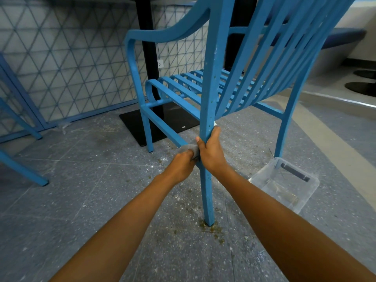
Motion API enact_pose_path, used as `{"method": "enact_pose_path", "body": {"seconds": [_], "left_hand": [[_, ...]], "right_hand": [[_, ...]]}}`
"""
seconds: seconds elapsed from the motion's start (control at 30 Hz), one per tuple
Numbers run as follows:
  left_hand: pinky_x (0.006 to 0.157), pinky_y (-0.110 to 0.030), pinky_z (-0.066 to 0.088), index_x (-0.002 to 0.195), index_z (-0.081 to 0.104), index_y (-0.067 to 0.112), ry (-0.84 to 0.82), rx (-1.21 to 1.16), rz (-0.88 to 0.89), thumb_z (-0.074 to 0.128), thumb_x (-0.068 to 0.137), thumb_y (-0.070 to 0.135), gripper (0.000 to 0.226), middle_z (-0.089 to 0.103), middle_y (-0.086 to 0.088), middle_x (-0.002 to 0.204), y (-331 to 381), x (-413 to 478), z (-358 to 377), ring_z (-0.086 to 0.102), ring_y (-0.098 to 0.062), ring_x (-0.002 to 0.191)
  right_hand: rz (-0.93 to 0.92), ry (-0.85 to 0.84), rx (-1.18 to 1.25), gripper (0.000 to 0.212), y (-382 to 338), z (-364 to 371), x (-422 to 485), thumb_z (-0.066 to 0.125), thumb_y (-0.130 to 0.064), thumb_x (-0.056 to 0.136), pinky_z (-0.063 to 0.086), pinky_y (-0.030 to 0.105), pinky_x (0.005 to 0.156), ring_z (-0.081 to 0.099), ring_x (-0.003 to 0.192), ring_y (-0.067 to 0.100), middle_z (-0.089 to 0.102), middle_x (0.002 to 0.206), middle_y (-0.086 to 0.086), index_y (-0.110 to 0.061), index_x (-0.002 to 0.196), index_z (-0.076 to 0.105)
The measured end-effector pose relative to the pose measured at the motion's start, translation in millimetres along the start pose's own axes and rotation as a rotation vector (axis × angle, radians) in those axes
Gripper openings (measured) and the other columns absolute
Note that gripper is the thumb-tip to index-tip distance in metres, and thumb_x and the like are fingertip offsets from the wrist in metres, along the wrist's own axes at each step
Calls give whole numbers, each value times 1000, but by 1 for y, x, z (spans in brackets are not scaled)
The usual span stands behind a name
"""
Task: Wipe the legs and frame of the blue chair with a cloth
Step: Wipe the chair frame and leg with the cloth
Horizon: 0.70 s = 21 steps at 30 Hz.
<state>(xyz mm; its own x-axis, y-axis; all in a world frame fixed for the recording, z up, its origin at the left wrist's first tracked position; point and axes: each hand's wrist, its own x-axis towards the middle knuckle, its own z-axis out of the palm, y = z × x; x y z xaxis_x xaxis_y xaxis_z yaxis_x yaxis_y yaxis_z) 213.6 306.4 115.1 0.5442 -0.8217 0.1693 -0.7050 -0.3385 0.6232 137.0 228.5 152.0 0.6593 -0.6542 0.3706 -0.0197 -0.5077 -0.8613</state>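
Dim even light, soft shadows, edges warped

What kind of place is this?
Probably a café or canteen seating area: a blue slatted metal chair, a black table post on a flat base, and more round black table bases.

Both forearms are bare from the frame's edge to the wrists, and the left hand (181, 165) and right hand (211, 155) are bare too.
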Motion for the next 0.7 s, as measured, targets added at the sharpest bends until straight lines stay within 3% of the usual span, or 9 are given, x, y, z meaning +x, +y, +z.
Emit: {"method": "enact_pose_path", "body": {"seconds": [0.13, 0.23, 0.3, 0.4, 0.5, 0.6, 0.7], "left_hand": [[70, 0, 37, 98, 62, 4, 9, 12, 65, 44, 97, 12, 20, 61, -5, 92, 1, -1, -2, 54, -6, 79], [85, -19, 49, 106, 59, 5, -24, 39, 75, 43, 97, 13, 20, 64, -11, 108, 0, -3, -5, 61, -18, 98], [88, -26, 51, 107, 55, 7, -49, 17, 98, 42, 97, 13, 18, 62, -10, 111, -1, -6, -9, 61, -18, 102], [70, -27, 47, 86, 52, 22, -40, 176, 100, 40, 95, 16, 16, 62, -3, 101, -2, -11, -17, 61, -19, 90], [62, -28, 44, 79, 47, 42, -5, 273, 142, 41, 93, 25, 23, 57, 4, 88, -1, -19, -24, 56, -15, 76], [66, -27, 43, 78, 43, 32, 10, 258, 189, 45, 91, 26, 14, 55, 4, 88, 0, -25, -30, 55, -15, 81], [78, -33, 48, 82, 51, 20, -27, 316, 281, 48, 90, 20, 8, 56, 1, 94, 3, -23, -40, 53, -16, 91]], "right_hand": [[24, -14, 6, 25, -1, -2, -1, 49, -13, 93, 54, 47, 73, 57, 88, 35, 47, 90, 13, -21, 96, 25], [33, -31, 28, 25, -3, -3, -4, 48, -13, 93, 54, 48, 75, 57, 89, 35, 47, 90, 11, -22, 96, 25], [38, -41, 45, 25, -3, -4, -5, 47, -11, 93, 52, 49, 78, 56, 86, 32, 47, 91, 11, -22, 98, 25], [30, -75, 53, 22, -3, -9, -9, 46, -9, 93, 49, 50, 87, 53, 96, 28, 50, 103, 14, -16, 108, 31], [25, -71, -10, 44, 0, -11, -15, 45, -11, 94, 37, 36, 104, 42, 119, 24, 42, 126, 10, -10, 134, 27], [-27, 50, -151, 52, 0, -14, -23, 46, -12, 92, 28, 27, 101, 31, 125, 20, 35, 135, 9, -11, 139, 24], [-106, 172, -231, 32, -1, -22, -25, 47, -14, 90, 39, 33, 91, 40, 107, 18, 44, 112, 5, -12, 122, 41]]}}
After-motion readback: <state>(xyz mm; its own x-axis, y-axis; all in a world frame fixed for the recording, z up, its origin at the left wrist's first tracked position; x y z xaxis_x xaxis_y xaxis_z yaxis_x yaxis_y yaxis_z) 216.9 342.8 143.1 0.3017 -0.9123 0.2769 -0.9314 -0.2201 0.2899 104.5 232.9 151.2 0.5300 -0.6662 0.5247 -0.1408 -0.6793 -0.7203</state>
